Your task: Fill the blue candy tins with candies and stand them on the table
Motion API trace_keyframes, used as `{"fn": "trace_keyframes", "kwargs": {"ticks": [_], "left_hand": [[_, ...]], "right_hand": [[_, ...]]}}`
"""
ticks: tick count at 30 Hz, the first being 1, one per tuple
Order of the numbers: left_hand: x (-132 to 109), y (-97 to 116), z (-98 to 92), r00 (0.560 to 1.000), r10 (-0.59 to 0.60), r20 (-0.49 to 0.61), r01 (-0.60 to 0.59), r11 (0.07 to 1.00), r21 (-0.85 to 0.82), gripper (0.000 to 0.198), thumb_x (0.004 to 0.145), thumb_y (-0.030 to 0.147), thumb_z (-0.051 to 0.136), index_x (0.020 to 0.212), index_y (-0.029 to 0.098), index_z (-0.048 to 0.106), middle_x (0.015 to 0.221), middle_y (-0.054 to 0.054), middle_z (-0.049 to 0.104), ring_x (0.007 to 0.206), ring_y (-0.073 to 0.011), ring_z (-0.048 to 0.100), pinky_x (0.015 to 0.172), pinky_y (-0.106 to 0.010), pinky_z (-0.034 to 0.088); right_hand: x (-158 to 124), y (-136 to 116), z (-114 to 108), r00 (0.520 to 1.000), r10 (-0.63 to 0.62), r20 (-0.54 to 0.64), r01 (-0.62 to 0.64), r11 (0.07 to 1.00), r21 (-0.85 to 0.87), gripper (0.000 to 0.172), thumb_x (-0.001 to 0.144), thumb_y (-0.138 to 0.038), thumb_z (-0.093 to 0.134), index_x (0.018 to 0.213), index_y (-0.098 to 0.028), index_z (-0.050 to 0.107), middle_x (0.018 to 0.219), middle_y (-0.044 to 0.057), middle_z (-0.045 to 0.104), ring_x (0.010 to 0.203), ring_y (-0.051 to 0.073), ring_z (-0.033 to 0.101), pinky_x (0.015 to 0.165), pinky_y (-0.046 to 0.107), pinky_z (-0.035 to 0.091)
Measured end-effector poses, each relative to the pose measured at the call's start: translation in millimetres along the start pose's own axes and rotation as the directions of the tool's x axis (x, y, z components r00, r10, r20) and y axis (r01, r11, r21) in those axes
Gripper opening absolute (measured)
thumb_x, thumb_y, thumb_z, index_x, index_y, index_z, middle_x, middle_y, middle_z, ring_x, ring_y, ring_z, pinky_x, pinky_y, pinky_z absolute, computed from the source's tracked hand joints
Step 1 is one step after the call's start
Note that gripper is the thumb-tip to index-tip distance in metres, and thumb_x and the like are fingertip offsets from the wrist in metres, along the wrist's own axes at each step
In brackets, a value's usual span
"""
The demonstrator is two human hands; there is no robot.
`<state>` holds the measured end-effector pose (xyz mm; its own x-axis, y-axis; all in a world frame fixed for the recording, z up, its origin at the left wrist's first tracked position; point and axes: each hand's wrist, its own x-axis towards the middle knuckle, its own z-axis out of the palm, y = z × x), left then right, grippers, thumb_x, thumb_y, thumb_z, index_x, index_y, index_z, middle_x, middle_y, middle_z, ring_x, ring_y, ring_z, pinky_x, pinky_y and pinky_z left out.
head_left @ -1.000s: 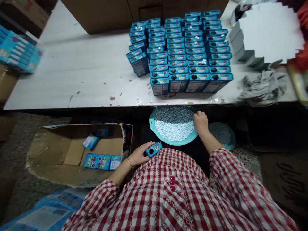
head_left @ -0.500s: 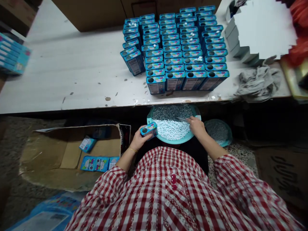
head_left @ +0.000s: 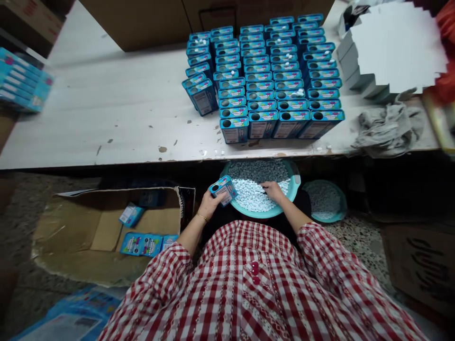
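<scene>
My left hand (head_left: 209, 204) grips a small blue box (head_left: 223, 188) with a round hole in its top, held at the left rim of a teal basin (head_left: 295, 182). The basin sits below the table edge and is full of small white-blue pellets (head_left: 249, 189). My right hand (head_left: 273, 191) rests in the pellets with its fingers curled; what it holds is hidden. On the table above stand several rows of the same blue boxes (head_left: 270, 80), upright, holes up, some with pellets on top.
A white table (head_left: 106, 109) spans the view. An open cardboard carton (head_left: 99, 227) on the floor at left holds loose blue boxes. A second teal basin (head_left: 325, 201) sits at right. A grey rag (head_left: 387, 128), white cardboard pieces (head_left: 394, 47) and a blue stack (head_left: 21, 80) lie on the table.
My left hand raised the blue box from my lap to the basin's left rim. My right hand moved from the basin's right rim into the middle of the pellets.
</scene>
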<state>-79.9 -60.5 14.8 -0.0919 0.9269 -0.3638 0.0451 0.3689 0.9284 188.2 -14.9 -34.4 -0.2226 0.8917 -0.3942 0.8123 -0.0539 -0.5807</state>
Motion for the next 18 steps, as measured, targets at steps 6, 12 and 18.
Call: {"fn": "trace_keyframes", "kwargs": {"ticks": [6,12,18], "left_hand": [[11,20,2.6,0.985,0.168,0.040,-0.173,0.964,0.200,0.056,0.061,0.037,0.072,0.108,0.014,0.054,0.100,-0.007,0.064,0.091,-0.0196,0.060,0.089,-0.037,0.046],[24,34,36.0,0.950,0.254,0.184,-0.309,0.861,0.404,0.046,0.066,0.028,0.067,0.109,0.016,0.055,0.097,-0.005,0.064,0.088,-0.0197,0.060,0.086,-0.034,0.046],[26,37,61.6,0.912,0.282,0.297,-0.399,0.772,0.494,0.045,0.068,0.020,0.063,0.112,0.018,0.054,0.109,-0.007,0.062,0.101,-0.0231,0.058,0.091,-0.036,0.044]], "right_hand": [[-21,4,-46,0.993,-0.091,-0.071,0.105,0.965,0.239,0.031,0.069,-0.011,0.049,0.088,-0.018,0.073,0.082,0.003,0.069,0.078,0.016,0.061,0.074,0.026,0.047],[-45,-25,-102,0.971,-0.224,-0.085,0.238,0.939,0.247,0.030,0.073,-0.017,0.050,0.093,-0.020,0.072,0.082,0.003,0.067,0.076,0.015,0.060,0.071,0.025,0.045],[-55,-76,-128,0.973,-0.224,0.056,0.231,0.954,-0.190,0.034,0.075,-0.012,0.045,0.093,-0.025,0.071,0.089,0.003,0.069,0.085,0.016,0.060,0.073,0.023,0.042]]}}
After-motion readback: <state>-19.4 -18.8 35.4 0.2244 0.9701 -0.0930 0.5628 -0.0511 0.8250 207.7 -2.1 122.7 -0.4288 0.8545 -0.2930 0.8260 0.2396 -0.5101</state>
